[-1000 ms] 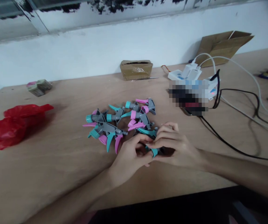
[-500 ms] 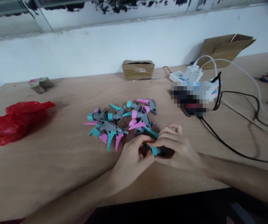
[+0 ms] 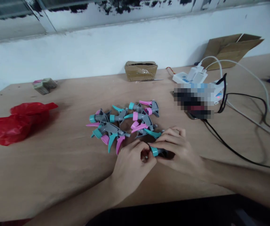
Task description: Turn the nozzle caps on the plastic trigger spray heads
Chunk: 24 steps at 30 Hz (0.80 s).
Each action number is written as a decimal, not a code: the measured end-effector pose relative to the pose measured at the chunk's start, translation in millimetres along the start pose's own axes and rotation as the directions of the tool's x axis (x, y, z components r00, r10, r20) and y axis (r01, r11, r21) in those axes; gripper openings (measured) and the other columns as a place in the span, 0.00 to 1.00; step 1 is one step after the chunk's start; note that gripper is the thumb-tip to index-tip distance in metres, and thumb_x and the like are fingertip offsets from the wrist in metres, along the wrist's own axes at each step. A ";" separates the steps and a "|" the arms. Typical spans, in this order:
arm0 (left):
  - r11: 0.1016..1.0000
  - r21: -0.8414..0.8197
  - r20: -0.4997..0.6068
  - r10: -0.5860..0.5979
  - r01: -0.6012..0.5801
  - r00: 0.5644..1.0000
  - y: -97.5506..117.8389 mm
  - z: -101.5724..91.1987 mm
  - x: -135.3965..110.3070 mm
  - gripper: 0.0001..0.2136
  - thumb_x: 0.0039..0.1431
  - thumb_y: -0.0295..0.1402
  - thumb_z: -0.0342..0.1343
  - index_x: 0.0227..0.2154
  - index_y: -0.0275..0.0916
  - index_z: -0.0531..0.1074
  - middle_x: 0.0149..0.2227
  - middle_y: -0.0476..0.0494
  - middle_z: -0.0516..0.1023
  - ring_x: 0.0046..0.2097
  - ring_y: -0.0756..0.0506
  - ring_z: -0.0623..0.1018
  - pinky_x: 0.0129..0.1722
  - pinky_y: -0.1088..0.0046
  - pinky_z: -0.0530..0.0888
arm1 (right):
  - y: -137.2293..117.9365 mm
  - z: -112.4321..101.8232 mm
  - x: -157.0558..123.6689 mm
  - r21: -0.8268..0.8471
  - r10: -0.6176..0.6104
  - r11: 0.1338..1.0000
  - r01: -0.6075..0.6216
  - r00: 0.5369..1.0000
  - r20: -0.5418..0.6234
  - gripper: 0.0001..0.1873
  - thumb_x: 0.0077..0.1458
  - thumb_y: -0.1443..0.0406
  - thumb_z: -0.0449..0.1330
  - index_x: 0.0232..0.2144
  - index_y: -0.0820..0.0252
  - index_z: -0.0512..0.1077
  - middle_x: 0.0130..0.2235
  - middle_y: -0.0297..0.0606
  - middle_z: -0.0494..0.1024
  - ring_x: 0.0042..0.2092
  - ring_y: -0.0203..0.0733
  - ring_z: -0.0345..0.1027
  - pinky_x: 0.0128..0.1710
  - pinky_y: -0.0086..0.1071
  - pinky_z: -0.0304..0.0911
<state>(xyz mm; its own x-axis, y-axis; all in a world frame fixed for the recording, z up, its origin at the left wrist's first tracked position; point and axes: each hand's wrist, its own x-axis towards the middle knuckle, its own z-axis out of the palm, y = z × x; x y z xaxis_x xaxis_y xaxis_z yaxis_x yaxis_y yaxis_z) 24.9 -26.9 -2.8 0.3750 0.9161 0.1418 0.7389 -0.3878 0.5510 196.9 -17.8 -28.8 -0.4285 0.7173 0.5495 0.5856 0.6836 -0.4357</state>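
A grey trigger spray head with a teal collar (image 3: pixel 154 152) lies between my two hands, near the front of the wooden table. My right hand (image 3: pixel 182 149) is closed around its grey body. The fingers of my left hand (image 3: pixel 133 168) are curled in a pinch at the teal collar's end; a small part shows inside their curl, too dark to name. Just beyond my hands lies a loose pile of several more spray heads, grey with pink or teal triggers and collars, among them a grey one (image 3: pixel 112 128) and a pink-collared one (image 3: pixel 143 117).
On the left lies a red plastic bag (image 3: pixel 19 125), with a small greyish block (image 3: pixel 45 86) behind it. A small cardboard box (image 3: pixel 141 71) and a larger open one (image 3: pixel 229 51) stand by the wall. To the right are a power strip (image 3: pixel 180 77), cables and a pixelated dark object (image 3: pixel 191 100).
The view has shifted slightly, moving the scene a little to the right. Both hands remain at the spray head, and more of its teal collar and grey body shows between them.
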 end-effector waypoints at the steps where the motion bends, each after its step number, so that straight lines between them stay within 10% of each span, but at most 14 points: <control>1: 1.000 0.003 0.000 0.005 -0.005 1.000 0.3 0.3 -0.2 0.05 0.49 0.25 0.51 0.21 0.38 0.65 0.23 0.51 0.68 0.26 0.51 0.68 0.24 0.76 0.64 | -0.5 -0.1 0.0 0.003 -0.006 1.000 0.006 1.000 -0.006 0.10 0.48 0.65 0.60 0.36 0.52 0.73 0.32 0.30 0.78 0.38 0.39 0.66 0.43 0.40 0.48; 16: 0.867 -0.481 0.124 -0.076 0.127 0.989 -8.4 -10.2 -3.4 0.08 0.60 0.33 0.47 0.29 0.38 0.67 0.24 0.52 0.65 0.22 0.55 0.66 0.19 0.80 0.64 | 16.8 -17.3 5.0 0.114 0.084 0.990 -0.081 0.996 -0.021 0.16 0.45 0.57 0.64 0.38 0.52 0.72 0.33 0.31 0.78 0.37 0.40 0.69 0.44 0.42 0.54; 24: 0.920 -0.381 0.107 -0.053 0.090 0.993 -6.9 -7.3 0.0 0.09 0.59 0.34 0.50 0.24 0.37 0.66 0.21 0.54 0.61 0.23 0.54 0.62 0.21 0.79 0.60 | 14.7 -16.0 2.8 0.203 0.043 0.978 -0.044 0.999 0.005 0.17 0.44 0.58 0.65 0.39 0.52 0.72 0.32 0.31 0.78 0.36 0.39 0.69 0.43 0.40 0.55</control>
<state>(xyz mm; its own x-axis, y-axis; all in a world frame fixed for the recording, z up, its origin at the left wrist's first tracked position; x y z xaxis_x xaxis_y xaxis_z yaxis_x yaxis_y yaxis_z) 15.7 -23.5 -0.6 0.3932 0.9191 0.0235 0.5007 -0.2355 0.8330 215.3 -7.9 -22.3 -0.4061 0.7470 0.5265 0.4520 0.6649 -0.5947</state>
